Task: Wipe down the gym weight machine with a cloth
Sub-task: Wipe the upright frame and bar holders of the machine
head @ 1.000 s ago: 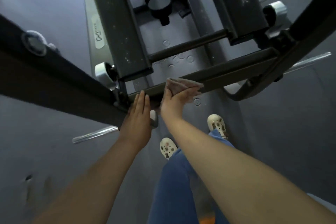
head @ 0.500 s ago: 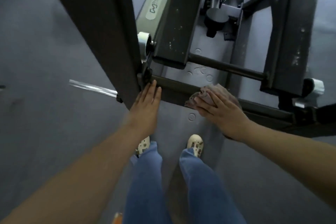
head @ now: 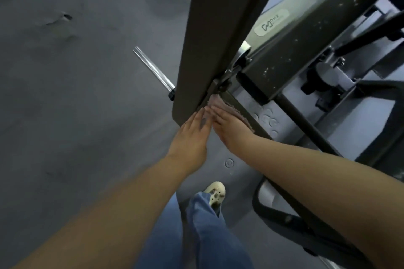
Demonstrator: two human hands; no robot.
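1. Here, right hand (head: 229,129) flat, fingers straight and together, pressing the cloth (head: 227,107) onto a dark crossbar (head: 244,111) of the weight machine (head: 290,46).
2. Cloth pinkish-grey, bunched under and ahead of the right fingertips, pushed up to the joint where the crossbar meets the wide dark beam (head: 209,35).
3. Left hand (head: 192,135) just beside the right, nearly touching it, fingers straight and close together, resting flat on the lower end of that beam.
4. Beyond the left hand, out to its left, a chrome peg (head: 153,70) sticking out from the beam.
5. Below both hands, grey floor (head: 65,116), blue-trousered legs (head: 209,231) and one pale perforated shoe (head: 216,195).
6. Ahead of the right hand, a pale label (head: 271,24) on the frame.
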